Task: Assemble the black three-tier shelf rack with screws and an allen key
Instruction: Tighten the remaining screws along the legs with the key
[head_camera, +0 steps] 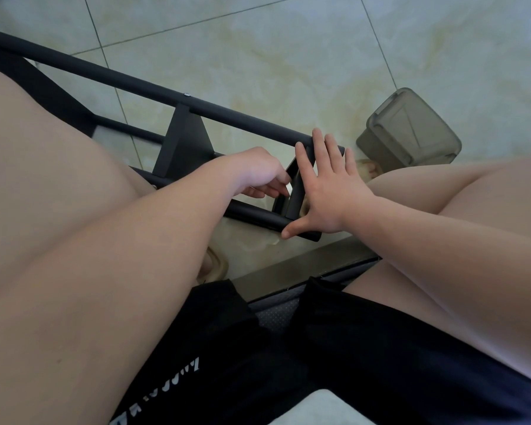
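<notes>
Black metal rack (181, 139) lying on tiled floor (288, 56), long tubes (120, 76) running far-left to near-right. End panel (293, 199) sitting at near-right tips — right hand (328, 191) pressing flat across it, fingers spread. Left hand (258, 174) lying just left of panel, fingers curling against it — whether gripping anything, cannot tell.

Two hands: left hand (258, 174), right hand (330, 194). One black rack (135, 83). One grey tub (408, 130). One visible screw (186, 94).

right hand (325, 191) flat on rack (154, 87) end | left hand (258, 173) at end panel (293, 199)
</notes>
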`<state>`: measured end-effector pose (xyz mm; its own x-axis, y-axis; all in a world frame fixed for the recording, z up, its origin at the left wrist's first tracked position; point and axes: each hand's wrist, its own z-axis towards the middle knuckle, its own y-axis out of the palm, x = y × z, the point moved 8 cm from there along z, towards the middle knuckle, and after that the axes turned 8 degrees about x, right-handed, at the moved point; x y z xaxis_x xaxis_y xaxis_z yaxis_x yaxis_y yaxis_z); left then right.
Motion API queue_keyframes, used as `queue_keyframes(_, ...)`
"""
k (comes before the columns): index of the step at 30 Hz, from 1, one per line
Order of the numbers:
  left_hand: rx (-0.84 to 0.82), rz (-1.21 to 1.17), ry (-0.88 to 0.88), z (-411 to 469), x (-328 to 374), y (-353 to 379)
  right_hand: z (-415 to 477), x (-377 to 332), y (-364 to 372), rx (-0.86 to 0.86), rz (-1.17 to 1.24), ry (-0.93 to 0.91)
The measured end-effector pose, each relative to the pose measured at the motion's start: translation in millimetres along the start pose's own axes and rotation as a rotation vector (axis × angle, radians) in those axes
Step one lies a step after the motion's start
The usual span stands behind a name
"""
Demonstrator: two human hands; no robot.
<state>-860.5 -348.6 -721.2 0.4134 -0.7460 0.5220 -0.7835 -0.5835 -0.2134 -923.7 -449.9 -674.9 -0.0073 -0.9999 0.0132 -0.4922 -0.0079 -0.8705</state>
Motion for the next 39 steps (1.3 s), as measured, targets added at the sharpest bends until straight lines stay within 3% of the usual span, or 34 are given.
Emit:
queue_keyframes(22, -0.089, 0.045, -0.036, -7, -4, 6, 1, 1, 1, -0.012, -0.015, 0.006)
queue_keyframes(39, -0.122, 0.222, 0.017, -12, -7, -2, 2, 2, 3, -0.026, -0.006, 0.006)
